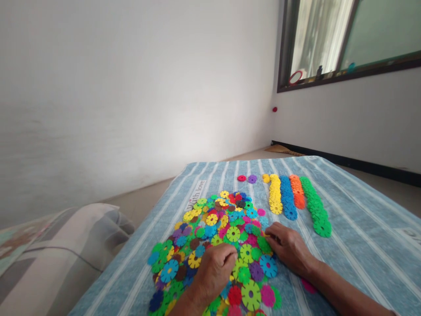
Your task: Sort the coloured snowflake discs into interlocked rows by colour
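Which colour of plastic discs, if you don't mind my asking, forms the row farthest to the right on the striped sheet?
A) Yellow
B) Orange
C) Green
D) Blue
C: the green discs lie in the rightmost row, just beyond the orange discs.

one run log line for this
left hand: on pile of plastic discs | right hand: at pile edge | beyond: yellow, blue, orange, green disc rows

Home bedroom — striped mattress (357, 245), curtained window (317, 39)
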### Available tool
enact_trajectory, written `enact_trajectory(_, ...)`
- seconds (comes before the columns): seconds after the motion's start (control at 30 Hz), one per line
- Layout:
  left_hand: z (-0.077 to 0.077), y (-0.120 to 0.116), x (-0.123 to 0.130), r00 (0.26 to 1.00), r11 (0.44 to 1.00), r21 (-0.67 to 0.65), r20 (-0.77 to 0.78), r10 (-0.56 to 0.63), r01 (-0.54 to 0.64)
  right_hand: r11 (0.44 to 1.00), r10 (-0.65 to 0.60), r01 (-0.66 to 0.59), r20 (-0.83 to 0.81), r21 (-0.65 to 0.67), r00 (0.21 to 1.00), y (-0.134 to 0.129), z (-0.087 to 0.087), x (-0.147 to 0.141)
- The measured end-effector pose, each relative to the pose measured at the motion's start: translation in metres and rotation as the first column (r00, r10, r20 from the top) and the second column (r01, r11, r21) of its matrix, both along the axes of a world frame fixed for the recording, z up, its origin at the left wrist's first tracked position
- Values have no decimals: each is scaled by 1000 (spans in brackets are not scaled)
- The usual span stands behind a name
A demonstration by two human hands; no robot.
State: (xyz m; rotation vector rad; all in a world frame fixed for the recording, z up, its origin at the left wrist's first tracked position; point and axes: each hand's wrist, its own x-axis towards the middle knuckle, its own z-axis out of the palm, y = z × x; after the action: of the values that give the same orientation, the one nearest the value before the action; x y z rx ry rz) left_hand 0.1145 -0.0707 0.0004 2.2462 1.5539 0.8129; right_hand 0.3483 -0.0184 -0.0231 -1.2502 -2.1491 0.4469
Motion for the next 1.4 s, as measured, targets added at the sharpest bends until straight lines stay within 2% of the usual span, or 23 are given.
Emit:
enact_trajectory(0.2, 1, -2, 2, 1000, 1000, -20, 14, -1, 1, 1000, 8, -8, -5, -9, 1000, -1, -2, 2)
enact_trajectory(0.73, -8, -2, 0, 999, 998, -63, 24, -24, 26, 1000, 14, -14, -28, -5, 1000, -1, -5, 3)
enact_trajectory(1.4, 3, -5, 4, 999, 994, -110, -19, -28, 26, 1000, 9, -9, -14, 3, 1000, 0, -4, 3)
